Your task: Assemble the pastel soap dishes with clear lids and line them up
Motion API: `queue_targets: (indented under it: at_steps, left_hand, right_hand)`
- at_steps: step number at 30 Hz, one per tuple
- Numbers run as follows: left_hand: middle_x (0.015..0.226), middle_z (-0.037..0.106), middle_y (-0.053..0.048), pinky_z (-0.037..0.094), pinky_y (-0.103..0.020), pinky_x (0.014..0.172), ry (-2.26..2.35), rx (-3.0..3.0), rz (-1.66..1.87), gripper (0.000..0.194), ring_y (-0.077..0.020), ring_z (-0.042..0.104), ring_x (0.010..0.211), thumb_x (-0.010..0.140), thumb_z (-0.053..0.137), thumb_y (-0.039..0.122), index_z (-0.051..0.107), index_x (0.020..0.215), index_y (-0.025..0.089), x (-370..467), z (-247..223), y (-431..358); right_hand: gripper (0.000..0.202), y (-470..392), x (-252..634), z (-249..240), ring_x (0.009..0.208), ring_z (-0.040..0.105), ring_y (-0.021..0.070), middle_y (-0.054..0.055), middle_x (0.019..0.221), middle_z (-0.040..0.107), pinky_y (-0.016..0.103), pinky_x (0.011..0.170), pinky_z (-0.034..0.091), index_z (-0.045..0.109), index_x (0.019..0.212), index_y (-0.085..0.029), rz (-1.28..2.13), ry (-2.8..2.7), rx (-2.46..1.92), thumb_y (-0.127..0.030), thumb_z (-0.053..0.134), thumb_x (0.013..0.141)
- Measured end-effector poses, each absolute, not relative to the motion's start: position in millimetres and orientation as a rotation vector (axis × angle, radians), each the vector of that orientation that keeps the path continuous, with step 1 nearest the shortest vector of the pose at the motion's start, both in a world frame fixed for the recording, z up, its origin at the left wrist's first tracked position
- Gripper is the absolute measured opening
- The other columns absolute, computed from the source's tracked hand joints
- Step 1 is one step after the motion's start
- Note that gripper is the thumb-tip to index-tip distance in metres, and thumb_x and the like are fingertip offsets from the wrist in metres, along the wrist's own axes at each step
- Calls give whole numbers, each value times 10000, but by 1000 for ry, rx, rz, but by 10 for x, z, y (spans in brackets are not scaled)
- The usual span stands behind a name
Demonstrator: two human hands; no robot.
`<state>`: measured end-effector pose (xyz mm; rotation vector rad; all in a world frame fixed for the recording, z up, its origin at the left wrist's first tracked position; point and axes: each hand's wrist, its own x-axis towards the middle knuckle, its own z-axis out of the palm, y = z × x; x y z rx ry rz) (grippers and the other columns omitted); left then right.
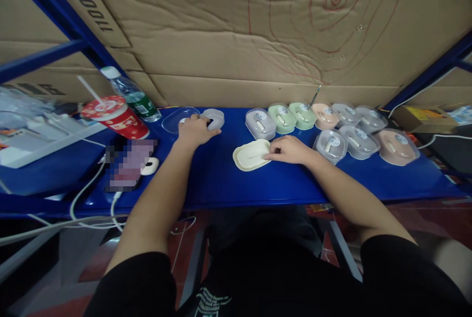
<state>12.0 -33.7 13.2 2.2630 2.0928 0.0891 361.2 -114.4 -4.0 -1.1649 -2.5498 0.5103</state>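
My right hand (289,149) pinches the right rim of a shallow cream plastic dish (251,156), shaped like a soap dish, which lies on the blue tabletop (217,174). Farther left, my left hand (197,131) reaches down with curled fingers between a clear oval plastic lid (176,120) and a small frosted plastic piece (216,117). Its thumb lies along the near edge of the frosted piece. Whatever those fingertips grip is hidden under the hand.
Several lidded boxes in grey, green (282,119) and pink (397,147) stand on the right. A red paper cup (123,119) with a straw, a water bottle (137,98), a phone (131,164) and a white earbud case (150,166) are left. Cardboard (206,27) rises behind.
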Motion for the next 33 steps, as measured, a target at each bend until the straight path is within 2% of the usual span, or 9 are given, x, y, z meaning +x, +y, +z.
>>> queue_targets:
  at_steps: [6, 15, 19, 23, 28, 30, 33]
  left_hand:
    - [1557, 586, -244, 465, -629, 1151, 1963, 2347, -102, 830, -506, 572, 1398, 807, 777, 733, 723, 1451, 211, 195, 220, -421]
    - [1424, 668, -257, 525, -527, 1067, 1806, 2539, -154, 668, -465, 646, 1303, 916, 681, 694, 799, 1258, 132, 279, 162, -452]
    - [1443, 685, -215, 522, -475, 1073, 1730, 2559, -130, 634, -432, 673, 1290, 879, 741, 637, 798, 1295, 162, 220, 146, -410]
    - [1507, 677, -179, 499, -454, 1129, 1636, 2584, -52, 723, -399, 645, 1369, 839, 798, 535, 700, 1462, 181, 203, 133, -376]
    - [1585, 624, -179, 382, -578, 1248, 1616, 2614, 10, 767, -443, 514, 1516, 800, 838, 487, 669, 1499, 220, 232, 106, -371]
    - [1595, 609, -188, 400, -581, 1236, 1623, 2606, 62, 799, -452, 532, 1496, 793, 838, 482, 648, 1520, 211, 235, 120, -391]
    - [1562, 630, -186, 461, -516, 1203, 1594, 2572, 191, 841, -422, 605, 1418, 787, 826, 488, 618, 1541, 178, 231, 196, -438]
  right_hand:
    - [446, -1124, 3634, -60, 673, 537, 133, -2, 743, 676, 313, 671, 290, 652, 727, -205, 544, -2538, -1188, -549, 723, 1003]
    - [467, -1117, 3643, -47, 659, 529, 137, -14, 689, 637, 308, 665, 292, 603, 700, -212, 541, -2510, -1276, -570, 716, 979]
    - [471, -1112, 3642, -41, 664, 528, 139, -9, 690, 638, 310, 668, 289, 603, 706, -213, 551, -2514, -1298, -584, 702, 979]
    - [528, -1101, 3649, -45, 638, 480, 133, -13, 655, 590, 322, 661, 268, 552, 658, -214, 531, -2539, -1301, -607, 661, 993]
    - [649, -1110, 3661, -34, 588, 404, 129, -23, 581, 488, 341, 645, 237, 471, 581, -221, 542, -2564, -1310, -708, 575, 997]
    - [667, -1129, 3648, -12, 577, 381, 128, -28, 561, 462, 345, 642, 234, 467, 565, -223, 563, -2574, -1310, -728, 570, 989]
    - [661, -1165, 3604, 22, 565, 336, 121, -45, 538, 420, 344, 633, 239, 475, 554, -222, 632, -2590, -1295, -715, 607, 974]
